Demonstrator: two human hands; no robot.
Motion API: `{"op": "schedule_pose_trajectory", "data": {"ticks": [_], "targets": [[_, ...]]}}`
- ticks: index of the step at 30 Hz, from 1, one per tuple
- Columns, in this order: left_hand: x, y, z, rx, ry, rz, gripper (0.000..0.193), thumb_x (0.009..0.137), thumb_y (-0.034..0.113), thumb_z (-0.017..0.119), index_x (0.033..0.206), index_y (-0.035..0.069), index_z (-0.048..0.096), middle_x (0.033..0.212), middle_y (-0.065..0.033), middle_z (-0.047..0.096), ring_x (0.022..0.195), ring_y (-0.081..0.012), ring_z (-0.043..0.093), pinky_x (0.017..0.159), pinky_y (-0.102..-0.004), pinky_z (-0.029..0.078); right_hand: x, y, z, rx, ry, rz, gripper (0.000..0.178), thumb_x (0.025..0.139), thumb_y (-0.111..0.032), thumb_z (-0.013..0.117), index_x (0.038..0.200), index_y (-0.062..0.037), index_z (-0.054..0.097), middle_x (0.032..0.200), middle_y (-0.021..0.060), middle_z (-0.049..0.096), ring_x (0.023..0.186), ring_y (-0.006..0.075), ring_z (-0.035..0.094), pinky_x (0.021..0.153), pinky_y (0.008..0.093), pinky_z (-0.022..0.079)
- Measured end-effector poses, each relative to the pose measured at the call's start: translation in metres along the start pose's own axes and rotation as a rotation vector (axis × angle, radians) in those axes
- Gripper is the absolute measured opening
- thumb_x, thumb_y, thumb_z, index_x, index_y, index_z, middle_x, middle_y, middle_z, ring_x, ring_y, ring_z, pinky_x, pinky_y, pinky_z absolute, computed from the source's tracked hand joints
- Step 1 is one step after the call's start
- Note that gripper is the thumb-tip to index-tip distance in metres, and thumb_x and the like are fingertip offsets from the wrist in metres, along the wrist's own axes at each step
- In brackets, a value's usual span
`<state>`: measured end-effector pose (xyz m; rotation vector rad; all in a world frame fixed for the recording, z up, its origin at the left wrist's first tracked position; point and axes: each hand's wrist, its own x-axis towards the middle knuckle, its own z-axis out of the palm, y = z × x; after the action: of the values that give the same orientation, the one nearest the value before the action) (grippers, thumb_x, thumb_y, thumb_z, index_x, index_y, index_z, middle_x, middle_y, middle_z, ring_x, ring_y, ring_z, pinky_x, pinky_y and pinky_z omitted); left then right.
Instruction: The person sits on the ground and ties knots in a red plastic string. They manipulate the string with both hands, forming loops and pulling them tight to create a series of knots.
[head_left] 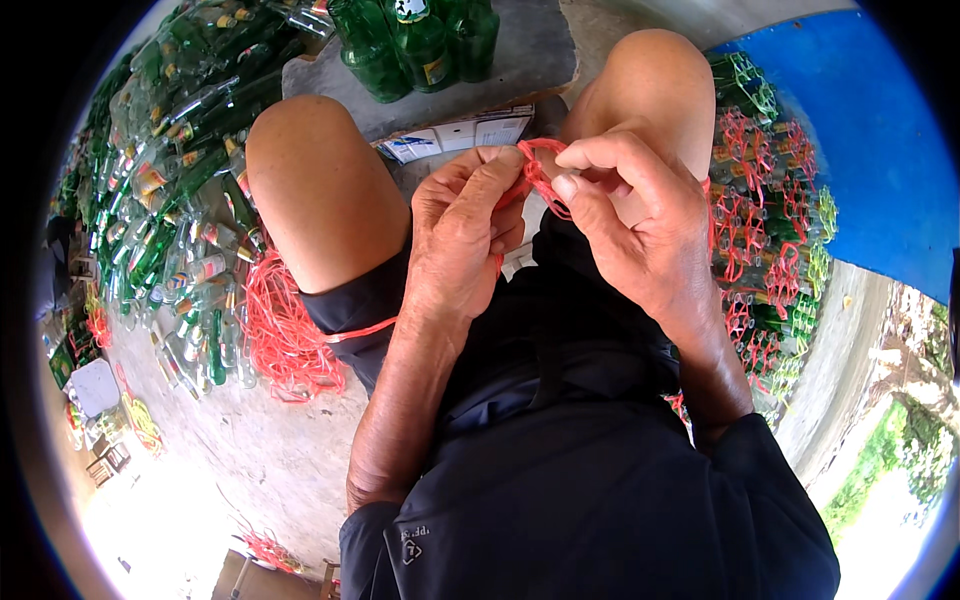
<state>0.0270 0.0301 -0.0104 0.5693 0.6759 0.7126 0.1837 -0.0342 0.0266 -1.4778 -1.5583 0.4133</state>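
Between my knees, both hands are raised around a looped, knotted length of red plastic twine (535, 172). My left hand (468, 205) pinches the twine between thumb and forefinger, its other fingers curled in. Thumb and forefinger of my right hand (640, 205) close on the loop's right side, with the fingertips slightly apart around the strands. One strand passes under my left forearm toward a loose heap of red twine (285, 330) beside my left thigh. Ahead of my hands, several green bottles (415, 45) stand together on a grey slab (530, 65).
A large pile of loose green and clear bottles (180, 170) covers the floor at left. At right stand rows of bottles tied with red and green twine (760, 230), beside a blue panel (860, 120). A white printed box (460, 135) sits under the slab's near edge.
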Motion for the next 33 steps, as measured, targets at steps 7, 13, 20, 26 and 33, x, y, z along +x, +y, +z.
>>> {"op": "schedule_pose_trajectory", "data": {"ticks": [7, 13, 20, 26, 33], "targets": [[-0.002, 0.002, 0.004, 0.053, 0.034, -0.005, 0.017, 0.102, 0.019, 0.063, 0.096, 0.003, 0.068, 0.073, 0.0061, 0.052, 0.053, 0.0001, 0.033, 0.048, -0.0199, 0.026, 0.001, 0.008, 0.003, -0.053, -0.056, -0.086, 0.014, 0.084, 0.005, 0.073, 0.094, -0.0024, 0.067, 0.083, 0.0081, 0.062, 0.070, 0.0211, 0.061, 0.061, 0.0328, 0.050], [-0.002, 0.002, 0.003, 0.073, 0.031, -0.012, 0.017, 0.102, 0.018, 0.064, 0.096, 0.002, 0.068, 0.072, 0.0063, 0.052, 0.053, 0.0005, 0.032, 0.048, -0.0193, 0.024, 0.001, 0.008, 0.004, 0.031, -0.085, -0.022, 0.008, 0.085, 0.006, 0.067, 0.088, -0.0007, 0.063, 0.080, 0.0069, 0.059, 0.067, 0.0164, 0.060, 0.059, 0.0301, 0.049], [-0.002, -0.001, -0.003, 0.021, 0.021, -0.026, 0.019, 0.100, 0.016, 0.065, 0.091, 0.000, 0.067, 0.069, 0.0023, 0.057, 0.050, -0.0004, 0.033, 0.044, -0.0211, 0.023, -0.003, 0.007, 0.004, 0.325, -0.147, 0.291, 0.006, 0.090, 0.004, 0.064, 0.085, 0.0011, 0.062, 0.081, 0.0010, 0.059, 0.067, 0.0052, 0.056, 0.057, 0.0234, 0.046], [-0.003, -0.003, -0.003, 0.008, 0.000, -0.012, 0.017, 0.101, 0.017, 0.064, 0.094, 0.003, 0.068, 0.071, 0.0059, 0.054, 0.049, 0.0008, 0.029, 0.044, -0.0200, 0.019, -0.005, 0.012, 0.007, 0.460, -0.135, 0.409, 0.007, 0.091, 0.002, 0.065, 0.085, 0.0005, 0.062, 0.080, -0.0010, 0.058, 0.069, 0.0030, 0.053, 0.058, 0.0215, 0.043], [-0.002, -0.003, -0.003, 0.012, 0.002, -0.011, 0.016, 0.102, 0.017, 0.064, 0.096, 0.002, 0.068, 0.071, 0.0058, 0.054, 0.049, 0.0008, 0.029, 0.044, -0.0201, 0.019, -0.006, 0.015, 0.009, 0.409, -0.119, 0.348, 0.006, 0.090, 0.003, 0.063, 0.085, -0.0002, 0.062, 0.080, -0.0013, 0.058, 0.067, 0.0030, 0.050, 0.057, 0.0221, 0.042]]}}
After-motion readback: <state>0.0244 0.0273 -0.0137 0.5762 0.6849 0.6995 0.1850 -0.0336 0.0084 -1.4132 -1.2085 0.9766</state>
